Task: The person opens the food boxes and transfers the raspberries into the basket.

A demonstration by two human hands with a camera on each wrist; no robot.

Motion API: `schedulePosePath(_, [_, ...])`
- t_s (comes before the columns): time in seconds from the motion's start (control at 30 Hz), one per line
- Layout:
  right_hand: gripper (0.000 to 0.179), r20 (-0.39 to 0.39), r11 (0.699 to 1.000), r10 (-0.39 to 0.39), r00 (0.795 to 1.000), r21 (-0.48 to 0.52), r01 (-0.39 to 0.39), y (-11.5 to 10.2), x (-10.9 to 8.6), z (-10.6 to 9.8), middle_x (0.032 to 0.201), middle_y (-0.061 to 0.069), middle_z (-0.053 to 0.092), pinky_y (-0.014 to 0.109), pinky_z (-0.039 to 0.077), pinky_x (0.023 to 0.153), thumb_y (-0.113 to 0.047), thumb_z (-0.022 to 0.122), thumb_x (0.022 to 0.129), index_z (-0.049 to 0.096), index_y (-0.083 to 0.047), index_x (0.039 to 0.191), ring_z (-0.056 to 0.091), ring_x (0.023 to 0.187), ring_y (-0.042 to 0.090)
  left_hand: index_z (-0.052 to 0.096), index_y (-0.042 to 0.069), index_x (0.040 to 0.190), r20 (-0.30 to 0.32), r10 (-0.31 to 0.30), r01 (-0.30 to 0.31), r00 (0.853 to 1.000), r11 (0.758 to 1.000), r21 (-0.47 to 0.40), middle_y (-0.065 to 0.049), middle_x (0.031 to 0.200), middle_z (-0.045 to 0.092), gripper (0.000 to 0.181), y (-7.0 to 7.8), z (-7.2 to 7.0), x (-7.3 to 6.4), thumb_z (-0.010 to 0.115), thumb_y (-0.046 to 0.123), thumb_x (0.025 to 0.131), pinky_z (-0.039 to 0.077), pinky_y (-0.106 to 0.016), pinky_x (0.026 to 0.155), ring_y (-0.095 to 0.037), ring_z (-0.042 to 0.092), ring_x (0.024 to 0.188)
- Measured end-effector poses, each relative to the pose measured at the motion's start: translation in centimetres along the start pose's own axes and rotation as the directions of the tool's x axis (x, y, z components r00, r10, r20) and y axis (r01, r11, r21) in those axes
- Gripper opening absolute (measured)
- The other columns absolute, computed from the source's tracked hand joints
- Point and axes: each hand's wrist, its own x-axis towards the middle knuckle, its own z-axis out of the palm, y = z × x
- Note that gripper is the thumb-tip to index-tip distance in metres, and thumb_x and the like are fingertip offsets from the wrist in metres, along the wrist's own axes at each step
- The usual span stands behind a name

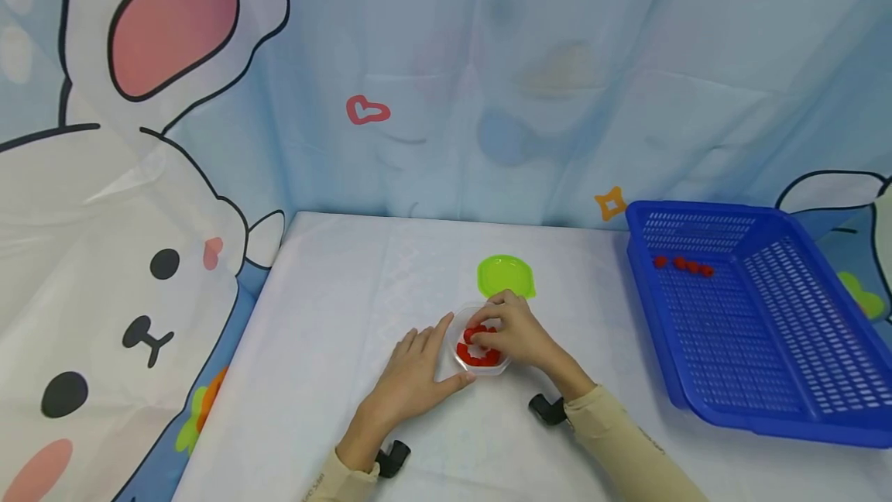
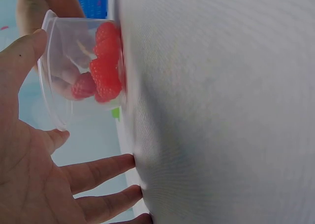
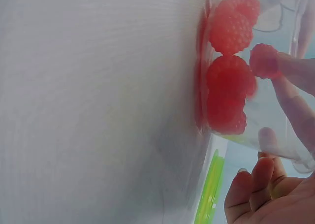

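Pale blue cloth (image 1: 432, 29), printed with a large white rabbit (image 1: 104, 269), hung behind a surface (image 1: 348, 293) draped in white. Over on the right stood a blue basket (image 1: 739, 355) with slotted walls. Tan sleeves (image 1: 620, 440) led to a person's two hands near the middle. The left hand (image 1: 413, 376) held its fingers straight and spread, thumb and index fingertip touching the rim of a clear cup (image 2: 83, 32), which stood upright. From the other side, the right hand (image 1: 514, 329) reached down into it. Just beyond lay a flat lime-green lid (image 1: 505, 276). Smallest were the red raspberries (image 3: 229, 81) along the cup's bottom; the right hand's thumb and finger were clamped on one raspberry (image 3: 264, 61) inside the cup. Four red pieces (image 1: 693, 266) lay in the basket, near its far left corner.
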Motion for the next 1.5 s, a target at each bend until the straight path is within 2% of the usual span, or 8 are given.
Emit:
schedulePosePath(0.23, [0.012, 0.029, 0.982, 0.050, 0.998, 0.179, -0.054, 0.8, -0.2, -0.7, 0.103, 0.002, 0.061, 0.039, 0.044, 0.083, -0.012, 0.079, 0.086, 0.080, -0.017, 0.096, 0.045, 0.105, 0.026, 0.019, 0.023, 0.161, 0.005, -0.007, 0.007, 1.000, 1.000, -0.002, -0.016, 0.152, 0.042, 0.095, 0.0, 0.1, 0.1, 0.059, 0.069, 0.089, 0.024, -0.057, 0.115, -0.044, 0.034, 0.140])
schedulePosePath(0.33, [0.011, 0.037, 0.970, 0.070, 0.997, 0.232, -0.076, 0.9, -0.4, -1.0, 0.102, 0.001, 0.064, 0.040, 0.042, 0.082, -0.014, 0.078, 0.086, 0.080, -0.018, 0.097, 0.047, 0.103, 0.028, 0.018, 0.023, 0.161, 0.007, -0.011, 0.011, 1.000, 1.000, 0.001, -0.016, 0.152, 0.042, 0.095, 0.0, 0.2, 0.2, 0.058, 0.070, 0.088, 0.024, -0.057, 0.115, -0.044, 0.033, 0.140])
schedulePosePath(0.67, [0.017, 0.036, 0.922, 0.164, 0.986, 0.349, -0.167, 1.4, -1.2, -1.9, 0.111, 0.011, 0.059, 0.039, 0.043, 0.076, -0.017, 0.076, 0.088, 0.077, -0.011, 0.104, 0.048, 0.094, 0.028, 0.020, 0.023, 0.161, 0.009, -0.017, 0.018, 1.000, 1.000, -0.014, -0.017, 0.152, 0.042, 0.095, 0.0, 0.1, 0.0, 0.059, 0.069, 0.088, 0.024, -0.057, 0.114, -0.045, 0.033, 0.140])
schedulePosePath(0.87, [0.022, 0.014, 0.900, 0.216, 0.976, 0.385, -0.205, 1.0, -1.4, -3.0, 0.113, 0.013, 0.059, 0.040, 0.041, 0.073, -0.022, 0.077, 0.088, 0.076, -0.012, 0.108, 0.047, 0.094, 0.030, 0.020, 0.023, 0.161, 0.006, -0.024, 0.024, 1.000, 1.000, -0.018, -0.016, 0.152, 0.042, 0.095, 0.0, 0.2, 0.1, 0.060, 0.069, 0.088, 0.025, -0.058, 0.114, -0.045, 0.033, 0.140])
schedulePosePath(1.0, [0.026, -0.009, 0.892, 0.215, 0.977, 0.409, -0.193, 0.4, -1.7, -4.3, 0.112, 0.014, 0.060, 0.044, 0.042, 0.075, -0.024, 0.077, 0.089, 0.075, -0.010, 0.111, 0.047, 0.095, 0.031, 0.020, 0.024, 0.161, 0.006, -0.029, 0.029, 1.000, 0.999, -0.025, -0.015, 0.152, 0.042, 0.096, 0.0, 0.3, 0.2, 0.060, 0.069, 0.087, 0.025, -0.058, 0.114, -0.045, 0.033, 0.140])
schedulePosePath(1.17, [0.029, -0.064, 0.879, 0.201, 0.978, 0.453, -0.151, -0.1, -2.1, -6.4, 0.111, 0.016, 0.063, 0.049, 0.043, 0.087, -0.024, 0.074, 0.092, 0.072, -0.005, 0.115, 0.051, 0.098, 0.036, 0.020, 0.023, 0.161, 0.005, -0.026, 0.026, 1.000, 0.999, -0.028, -0.015, 0.153, 0.041, 0.096, 0.0, 0.4, 0.2, 0.061, 0.068, 0.087, 0.024, -0.058, 0.114, -0.044, 0.032, 0.140])
schedulePosePath(1.33, [0.027, -0.130, 0.873, 0.185, 0.974, 0.477, -0.102, -0.9, -2.8, -9.0, 0.108, 0.009, 0.065, 0.038, 0.043, 0.086, -0.021, 0.069, 0.097, 0.069, -0.001, 0.115, 0.054, 0.099, 0.031, 0.020, 0.022, 0.161, 0.004, -0.018, 0.018, 1.000, 0.999, -0.032, -0.016, 0.153, 0.041, 0.095, -0.1, 0.4, 0.2, 0.061, 0.068, 0.088, 0.023, -0.056, 0.115, -0.044, 0.032, 0.141])
schedulePosePath(1.5, [0.027, -0.206, 0.878, 0.230, 0.951, 0.464, -0.112, -2.2, -4.0, -11.6, 0.102, 0.002, 0.061, 0.029, 0.046, 0.077, -0.024, 0.069, 0.097, 0.069, -0.004, 0.116, 0.052, 0.094, 0.022, 0.020, 0.022, 0.161, 0.006, -0.019, 0.019, 1.000, 0.999, -0.034, -0.017, 0.153, 0.041, 0.095, 0.0, 0.4, 0.1, 0.061, 0.067, 0.088, 0.022, -0.056, 0.115, -0.044, 0.032, 0.141])
